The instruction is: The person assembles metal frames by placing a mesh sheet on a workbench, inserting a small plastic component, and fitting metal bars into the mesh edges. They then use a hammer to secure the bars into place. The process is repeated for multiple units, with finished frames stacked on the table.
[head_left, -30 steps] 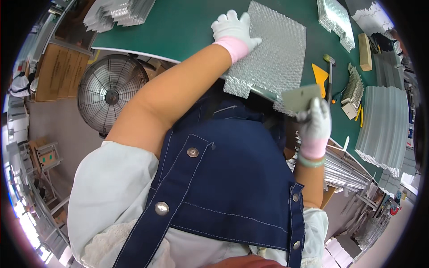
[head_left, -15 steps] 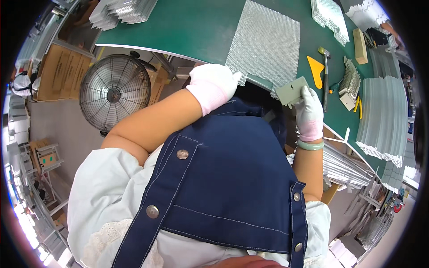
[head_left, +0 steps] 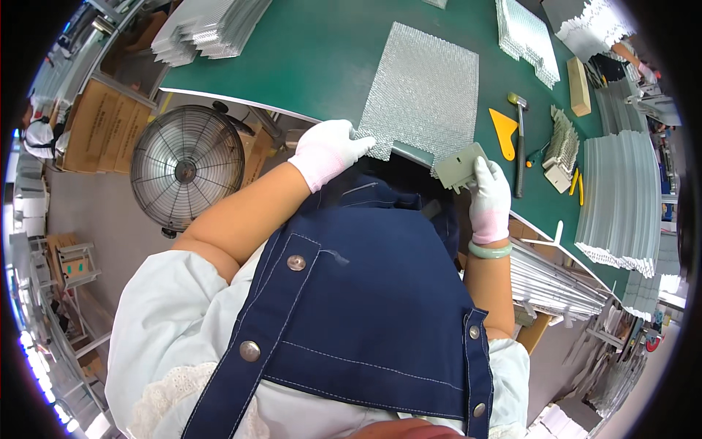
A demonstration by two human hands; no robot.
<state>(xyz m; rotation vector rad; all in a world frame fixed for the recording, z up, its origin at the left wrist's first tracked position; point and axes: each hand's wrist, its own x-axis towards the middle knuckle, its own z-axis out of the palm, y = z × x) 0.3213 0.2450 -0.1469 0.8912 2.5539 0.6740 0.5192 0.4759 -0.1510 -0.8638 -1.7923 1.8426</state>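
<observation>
A silvery textured sheet (head_left: 428, 95) lies on the green table (head_left: 314, 58), its near edge hanging slightly over the table's front. My left hand (head_left: 329, 150), in a white glove, holds the sheet's near left corner. My right hand (head_left: 488, 196), also gloved, with a green bangle on the wrist, grips a small grey comb-edged plate (head_left: 459, 167) just off the sheet's near right corner.
On the table right of the sheet lie a yellow scraper (head_left: 504, 132), a hammer (head_left: 519, 143), a wooden block (head_left: 579, 86) and stacks of silvery sheets (head_left: 618, 197). More stacks (head_left: 208, 25) sit far left. A floor fan (head_left: 186, 167) and cardboard boxes (head_left: 99, 128) stand below the table's left.
My left hand has drawn back from the sheet's far part to its near left corner. The sheet has slid toward me. My right hand keeps the grey plate.
</observation>
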